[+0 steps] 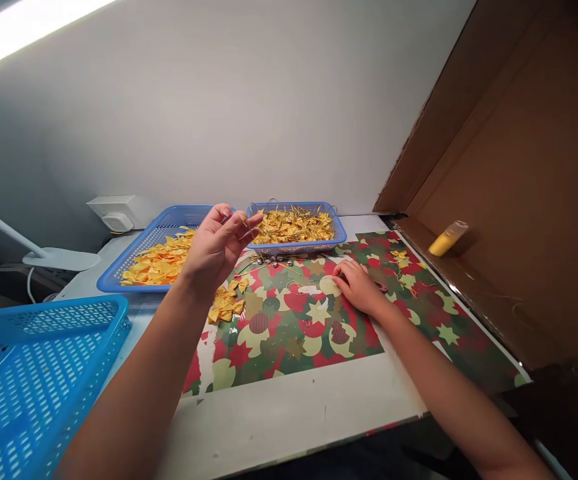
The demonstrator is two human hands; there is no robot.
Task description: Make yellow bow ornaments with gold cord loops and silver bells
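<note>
My left hand is raised in front of the baskets, thumb and fingertips pinched on a thin gold cord. Low over the patterned sheet, my right hand has its fingers curled together; what they grip is hidden. A small reddish loop, perhaps a tool's handle, shows just beyond that hand. Yellow ribbon bows lie in a small pile below my left wrist. Several small silvery bells with gold cords lie before the far basket.
A blue basket of yellow bows stands at the left, and another blue basket holds bows with cords. An empty bright blue basket is nearest left. Cardboard walls the right side, with a yellow spool by it.
</note>
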